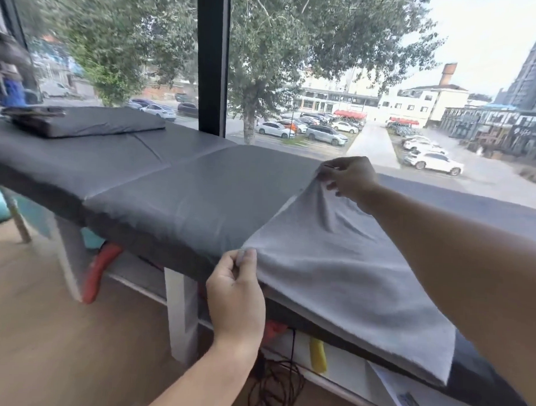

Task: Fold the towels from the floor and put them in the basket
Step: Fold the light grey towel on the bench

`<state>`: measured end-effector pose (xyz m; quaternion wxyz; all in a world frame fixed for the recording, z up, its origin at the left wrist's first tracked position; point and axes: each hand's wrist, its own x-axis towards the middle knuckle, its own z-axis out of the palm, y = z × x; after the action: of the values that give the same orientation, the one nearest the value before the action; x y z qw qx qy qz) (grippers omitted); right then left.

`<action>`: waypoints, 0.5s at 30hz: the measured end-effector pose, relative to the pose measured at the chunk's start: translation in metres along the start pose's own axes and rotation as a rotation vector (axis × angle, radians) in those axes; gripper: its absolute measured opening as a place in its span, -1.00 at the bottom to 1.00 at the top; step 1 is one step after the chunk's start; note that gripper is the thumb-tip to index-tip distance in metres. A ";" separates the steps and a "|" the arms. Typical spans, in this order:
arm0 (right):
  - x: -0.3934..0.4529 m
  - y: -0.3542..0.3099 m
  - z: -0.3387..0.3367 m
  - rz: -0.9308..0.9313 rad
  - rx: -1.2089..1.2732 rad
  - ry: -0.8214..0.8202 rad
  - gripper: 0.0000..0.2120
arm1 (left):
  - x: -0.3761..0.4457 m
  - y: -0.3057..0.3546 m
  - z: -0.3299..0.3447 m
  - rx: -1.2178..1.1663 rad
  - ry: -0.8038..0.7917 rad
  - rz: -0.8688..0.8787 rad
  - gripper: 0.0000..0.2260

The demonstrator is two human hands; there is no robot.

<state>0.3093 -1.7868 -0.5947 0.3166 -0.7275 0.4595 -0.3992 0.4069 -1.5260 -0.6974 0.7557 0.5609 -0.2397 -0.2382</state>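
Grey towel spread on the padded bench — soft, light, limp.
2 corners were pinched: left hand at the near edge, right hand at the far; corners looked the best hold.

Left hand: I see it low at the bench's near edge, thumb and fingers pinched together, knuckles toward me.
Left forearm: rises from the bottom of view.
Right hand: reached to the far edge, fingers curled in a pinch.
Right arm: stretched out, bare.
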 end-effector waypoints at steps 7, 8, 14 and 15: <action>0.023 0.027 0.040 0.016 -0.270 0.069 -0.83 | 0.011 -0.013 -0.009 0.044 -0.025 -0.101 -0.83; 0.024 0.029 0.043 0.019 -0.258 0.072 -0.82 | 0.013 -0.014 -0.010 0.008 -0.033 -0.126 -0.84; 0.032 0.044 0.062 -0.004 -0.282 0.011 -0.81 | 0.016 -0.012 -0.018 -0.065 -0.018 -0.190 -0.86; 0.034 0.047 0.064 0.000 -0.284 0.005 -0.82 | 0.017 -0.012 -0.019 -0.040 -0.006 -0.176 -0.87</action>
<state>0.3548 -1.8297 -0.6541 0.2093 -0.7640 0.5123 -0.3318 0.4307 -1.5264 -0.7125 0.7423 0.5638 -0.1870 -0.3102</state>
